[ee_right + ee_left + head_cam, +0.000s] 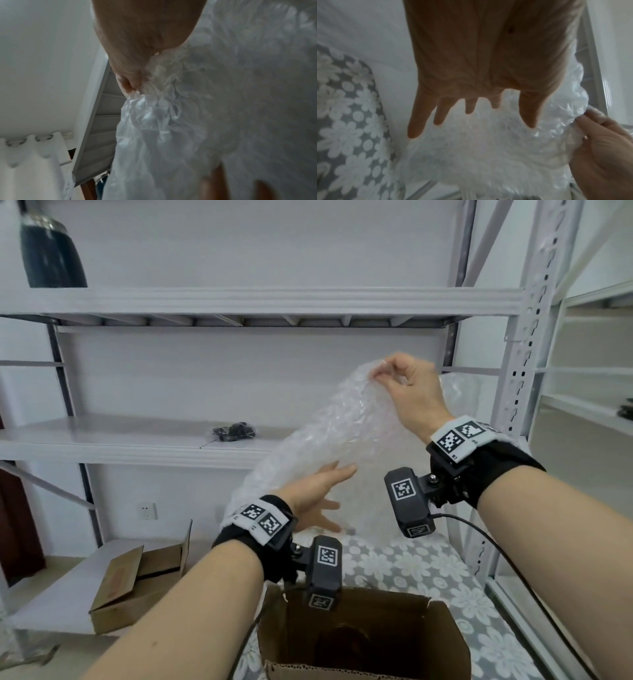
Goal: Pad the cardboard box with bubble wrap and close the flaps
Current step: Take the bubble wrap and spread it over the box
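Note:
A sheet of clear bubble wrap (329,436) hangs in the air above the open cardboard box (442,631), whose flaps stand up at the bottom of the head view. My right hand (407,386) pinches the wrap's top edge high up; the right wrist view shows the pinch on the bubble wrap (154,111). My left hand (318,491) is lower, fingers spread and straight against the near face of the sheet. In the left wrist view those fingers (440,115) splay over the bubble wrap (488,148). Something dark lies inside the box, unclear what.
The box stands on a grey cloth with white flowers (411,563). A second open cardboard box (137,587) lies on the low shelf at left. White metal shelving (260,299) rises behind, with a dark vase (48,251) on top and a small black bag (234,433) on the middle shelf.

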The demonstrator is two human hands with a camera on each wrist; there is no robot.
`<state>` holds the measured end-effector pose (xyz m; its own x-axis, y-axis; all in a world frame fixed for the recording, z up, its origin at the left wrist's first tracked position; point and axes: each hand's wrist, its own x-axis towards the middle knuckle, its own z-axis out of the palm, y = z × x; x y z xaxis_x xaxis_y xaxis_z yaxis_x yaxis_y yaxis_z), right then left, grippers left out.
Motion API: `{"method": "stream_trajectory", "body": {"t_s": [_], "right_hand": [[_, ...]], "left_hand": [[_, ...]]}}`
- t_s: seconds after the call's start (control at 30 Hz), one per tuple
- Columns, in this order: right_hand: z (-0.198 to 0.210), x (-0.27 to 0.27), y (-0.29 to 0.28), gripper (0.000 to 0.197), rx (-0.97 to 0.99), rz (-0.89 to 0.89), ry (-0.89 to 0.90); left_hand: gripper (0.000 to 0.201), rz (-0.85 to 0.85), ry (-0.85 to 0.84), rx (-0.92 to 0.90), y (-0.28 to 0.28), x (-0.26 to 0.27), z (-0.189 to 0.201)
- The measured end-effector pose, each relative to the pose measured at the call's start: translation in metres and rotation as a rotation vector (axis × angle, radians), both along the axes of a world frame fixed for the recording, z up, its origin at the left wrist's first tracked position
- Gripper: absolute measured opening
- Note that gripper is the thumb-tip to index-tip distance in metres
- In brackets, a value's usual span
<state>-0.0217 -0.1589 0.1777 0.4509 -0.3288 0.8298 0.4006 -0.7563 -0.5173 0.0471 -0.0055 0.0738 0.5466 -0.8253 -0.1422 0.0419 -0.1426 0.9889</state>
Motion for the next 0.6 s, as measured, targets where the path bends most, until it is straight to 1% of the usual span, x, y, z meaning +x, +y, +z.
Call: {"method": "stream_trajectory", "body": {"t_s": [0.07,0.13,0.17,0.2,0.23,0.27,0.3,0.33,0.37,0.4,0.43,0.47,0.5,0.57,0.6], "right_hand": [[0.005,-0.003,0.004,0.010,-0.141,-0.057,-0.001],[-0.001,-0.006,0.002,0.010,-0.254,-0.143,0.072],[-0.008,-0.007,-0.001,0.010,-0.287,-0.181,0.119],[-0.016,-0.007,-0.005,0.009,-0.302,-0.209,0.168],[-0.025,-0.009,-0.008,0.007,-0.295,-0.221,0.220],[-0.034,-0.011,-0.011,0.005,-0.268,-0.219,0.272],[-0.041,-0.015,-0.013,0.003,-0.236,-0.203,0.316],[-0.047,-0.018,-0.014,0.003,-0.208,-0.178,0.355],[-0.052,-0.021,-0.012,0.004,-0.188,-0.141,0.384],[-0.055,-0.024,-0.010,0.006,-0.165,-0.094,0.410],[-0.058,-0.026,-0.008,0.006,-0.141,-0.042,0.435],[-0.059,-0.029,-0.005,0.006,-0.119,0.010,0.460],[-0.059,-0.032,-0.001,0.006,-0.105,0.059,0.483],[-0.059,-0.036,0.005,0.008,-0.099,0.130,0.523],[-0.058,-0.038,0.007,0.008,-0.107,0.149,0.537]], "left_hand": [[0.070,-0.125,-0.072,0.115,-0.010,-0.012,0.004],[0.059,-0.289,-0.226,0.316,-0.012,-0.027,0.013],[0.054,-0.368,-0.313,0.378,-0.009,-0.035,0.019],[0.048,-0.429,-0.389,0.382,-0.005,-0.039,0.024],[0.041,-0.451,-0.439,0.332,-0.002,-0.042,0.029],[0.030,-0.416,-0.460,0.234,0.002,-0.044,0.035],[0.019,-0.307,-0.479,0.112,0.005,-0.044,0.041],[0.012,-0.142,-0.514,-0.017,0.008,-0.042,0.047],[0.016,0.047,-0.592,-0.126,0.009,-0.037,0.052],[0.024,0.205,-0.694,-0.193,0.011,-0.031,0.057],[0.034,0.281,-0.792,-0.212,0.011,-0.027,0.061],[0.044,0.284,-0.866,-0.190,0.011,-0.025,0.066],[0.051,0.238,-0.913,-0.142,0.010,-0.024,0.070],[0.062,0.067,-0.926,0.010,0.006,-0.024,0.074],[0.063,-0.017,-0.915,0.101,0.004,-0.023,0.075]]}}
